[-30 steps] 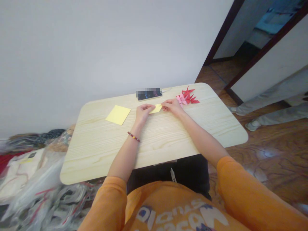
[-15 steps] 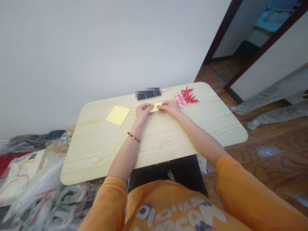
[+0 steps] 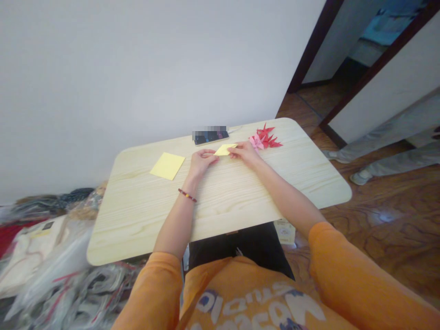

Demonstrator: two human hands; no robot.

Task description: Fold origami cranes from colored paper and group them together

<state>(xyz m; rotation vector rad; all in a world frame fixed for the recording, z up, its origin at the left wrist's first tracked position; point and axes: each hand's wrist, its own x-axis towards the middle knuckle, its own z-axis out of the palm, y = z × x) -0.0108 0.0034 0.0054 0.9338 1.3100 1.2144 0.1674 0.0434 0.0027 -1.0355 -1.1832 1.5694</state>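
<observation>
Between my hands is a small folded piece of yellow paper (image 3: pixel 225 150), now a slim diamond shape. My left hand (image 3: pixel 202 162) pinches its left corner with thumb and fingers. At the opposite corner, my right hand (image 3: pixel 244 153) grips the paper between thumb and fingertips. To the left, a yellow paper square (image 3: pixel 167 165) lies flat on the table (image 3: pixel 144 215). Just beyond my right hand rest a pink folded paper flower (image 3: pixel 256 141) and red folded paper flowers (image 3: pixel 268 137).
A phone (image 3: pixel 211 136) leans near the table's back edge by the wall. Plastic-wrapped bundles (image 3: pixel 75 284) lie on the floor at the left. A person in light trousers (image 3: pixel 395 146) is at the right, near a doorway (image 3: pixel 316 50).
The yellow paper has turned slightly, showing more of its diamond shape. My left hand has shifted a little toward its left tip, and my right fingers sit nearer the right tip.
</observation>
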